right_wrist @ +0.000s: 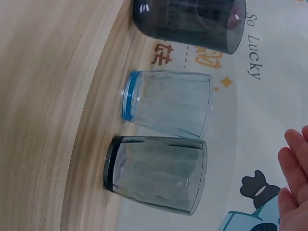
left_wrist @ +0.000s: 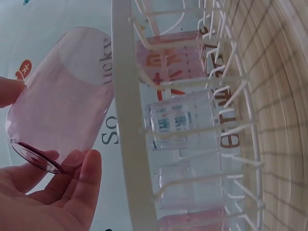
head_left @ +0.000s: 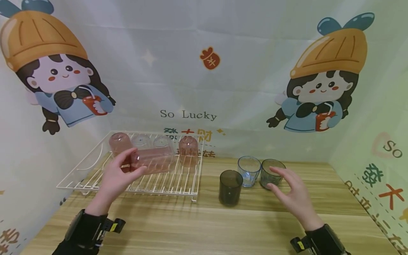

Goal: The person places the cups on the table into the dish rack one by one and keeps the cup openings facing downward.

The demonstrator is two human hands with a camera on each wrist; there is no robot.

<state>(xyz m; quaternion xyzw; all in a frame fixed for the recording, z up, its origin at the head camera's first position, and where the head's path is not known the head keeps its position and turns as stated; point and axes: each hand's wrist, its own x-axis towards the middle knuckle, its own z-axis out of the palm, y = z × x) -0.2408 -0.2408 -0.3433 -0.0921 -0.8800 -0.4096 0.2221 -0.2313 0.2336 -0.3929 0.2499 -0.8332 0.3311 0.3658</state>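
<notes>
My left hand grips a pink transparent glass near one end and holds it tilted on its side above the white wire rack. In the left wrist view, fingers and thumb lie about the base end of the glass. My right hand is held in the air with thumb and fingers spread, near a grey-green glass. The right wrist view shows a gap between them, and nothing in that hand. Beside that glass stand a clear blue-tinted glass and a dark smoky glass, all upright.
Upside down on the rack are a pink glass at left, two clear glasses, partly hidden by the held one, and another pink glass at right. The rack stands on a wooden table. Printed cloth hangs behind and at both sides.
</notes>
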